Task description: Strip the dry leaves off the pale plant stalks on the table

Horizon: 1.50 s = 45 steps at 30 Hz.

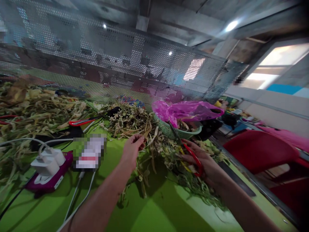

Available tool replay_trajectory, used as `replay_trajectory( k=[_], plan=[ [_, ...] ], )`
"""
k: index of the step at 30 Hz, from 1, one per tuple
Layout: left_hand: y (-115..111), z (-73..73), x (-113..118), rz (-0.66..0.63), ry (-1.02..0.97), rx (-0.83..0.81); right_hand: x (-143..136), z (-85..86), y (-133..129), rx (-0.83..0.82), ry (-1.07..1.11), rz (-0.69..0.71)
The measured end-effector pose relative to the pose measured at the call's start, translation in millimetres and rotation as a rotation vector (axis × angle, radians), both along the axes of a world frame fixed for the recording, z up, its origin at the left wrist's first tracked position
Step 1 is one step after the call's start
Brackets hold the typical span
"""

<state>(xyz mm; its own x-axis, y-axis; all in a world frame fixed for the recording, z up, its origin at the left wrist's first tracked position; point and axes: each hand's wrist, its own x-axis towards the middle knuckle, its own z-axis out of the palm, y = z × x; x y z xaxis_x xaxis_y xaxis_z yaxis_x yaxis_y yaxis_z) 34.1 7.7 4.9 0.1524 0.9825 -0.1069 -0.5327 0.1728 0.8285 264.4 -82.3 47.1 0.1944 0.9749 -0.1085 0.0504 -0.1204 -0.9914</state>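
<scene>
My left hand [133, 149] is closed in a pinch on a dry, tan plant stalk [147, 130] over the middle of the green table. To its right, my right hand [199, 158] is wrapped round a pair of scissors [193, 154] with red and yellow handles. The blades [174, 131] point up and away, toward a pale green basket [166, 129]. Dried plant stems [130, 119] lie in a heap just beyond my left hand. Greener stems [190, 187] spread beneath and beside my right hand.
A pink plastic bag [188, 110] lies over the basket. At left are a purple power strip [65, 164] with white chargers, a blurred phone [89, 153] with cables, red-handled scissors [80, 122] and a large plant heap [43, 109]. A perforated metal screen [108, 61] stands behind; a red chair [260, 151] is at right.
</scene>
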Motion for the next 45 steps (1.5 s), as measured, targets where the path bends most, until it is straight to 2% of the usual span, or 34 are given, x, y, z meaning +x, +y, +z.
replay_trajectory(
  k=[5, 8, 11, 15, 19, 23, 32, 38, 45],
  plan=[
    [1.3, -3.9, -0.5, -0.008, 0.025, 0.016, 8.7, -13.6, -1.8, -0.189, 0.106, -0.009],
    [1.5, -2.7, -0.6, -0.013, 0.025, 0.001, 12.5, -21.0, -2.7, -0.181, 0.097, 0.049],
    [1.7, -1.5, -0.2, -0.013, 0.002, -0.011, 10.9, -20.8, -2.6, -0.158, 0.056, 0.111],
    [2.4, -2.8, 0.2, -0.028, -0.012, 0.009, 0.3, -10.7, 0.1, -0.134, -0.192, 0.259],
    [3.1, -3.9, 0.4, -0.026, -0.017, 0.008, -8.9, 3.0, 1.7, -0.025, -0.486, 0.435],
    [2.9, -2.9, 1.1, -0.026, -0.037, 0.009, -10.8, 6.7, -0.5, -0.017, -0.558, 0.513],
    [-1.2, -0.5, 4.2, -0.079, -0.002, 0.041, -25.1, 5.1, 8.2, -0.027, -0.609, 0.528],
    [-4.1, 2.8, 5.2, -0.087, -0.035, 0.015, -30.0, -0.6, 18.5, 0.053, -0.666, 0.540],
    [-1.4, 0.8, 4.7, -0.098, -0.010, 0.018, -32.2, -5.2, 22.2, 0.104, -0.687, 0.468]
  ],
)
